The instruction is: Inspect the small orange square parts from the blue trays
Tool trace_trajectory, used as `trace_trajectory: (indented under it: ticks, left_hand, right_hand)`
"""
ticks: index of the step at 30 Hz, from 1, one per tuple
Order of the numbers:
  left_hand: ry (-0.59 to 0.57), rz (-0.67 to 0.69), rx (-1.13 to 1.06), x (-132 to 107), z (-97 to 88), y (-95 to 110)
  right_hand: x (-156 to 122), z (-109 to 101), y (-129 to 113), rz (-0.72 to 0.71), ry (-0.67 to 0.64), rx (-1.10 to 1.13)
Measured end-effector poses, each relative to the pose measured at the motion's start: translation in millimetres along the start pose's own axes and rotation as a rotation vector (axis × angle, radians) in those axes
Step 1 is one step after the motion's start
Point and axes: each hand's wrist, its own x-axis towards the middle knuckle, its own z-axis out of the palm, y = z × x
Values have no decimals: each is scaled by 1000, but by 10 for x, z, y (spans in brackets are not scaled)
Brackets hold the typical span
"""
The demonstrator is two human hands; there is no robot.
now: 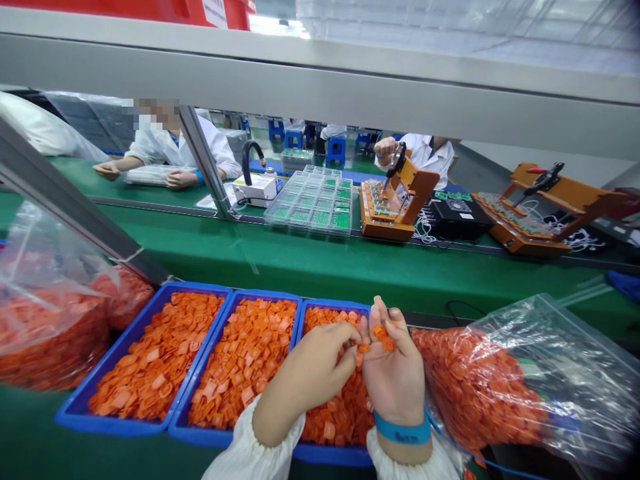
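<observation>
My left hand (313,367) and my right hand (393,367) meet above the rightmost of three blue trays (345,455). Both pinch small orange plastic parts (381,335) between their fingertips. My right palm faces up and cups a few of these pieces. A blue band (403,431) circles my right wrist. The trays below are filled with several more of the same orange parts (245,363).
Clear bags of orange parts lie at left (45,320) and right (505,383). Across the green belt (300,260) stand a clear tray of circuit boards (313,203), two orange press jigs (395,203) and other workers in white coats (165,150). A metal rail (320,80) crosses overhead.
</observation>
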Motion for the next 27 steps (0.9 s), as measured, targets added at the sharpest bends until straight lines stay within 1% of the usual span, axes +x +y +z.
trace_trajectory:
  ticks: [14,27]
  left_hand:
    - [22,-17,-19,-13,-13,12]
    - [24,-10,-22,-2,-16,20]
  right_hand:
    - [7,-10,14,-23,14,-58]
    - [-2,-17,31,-39,-76,-106]
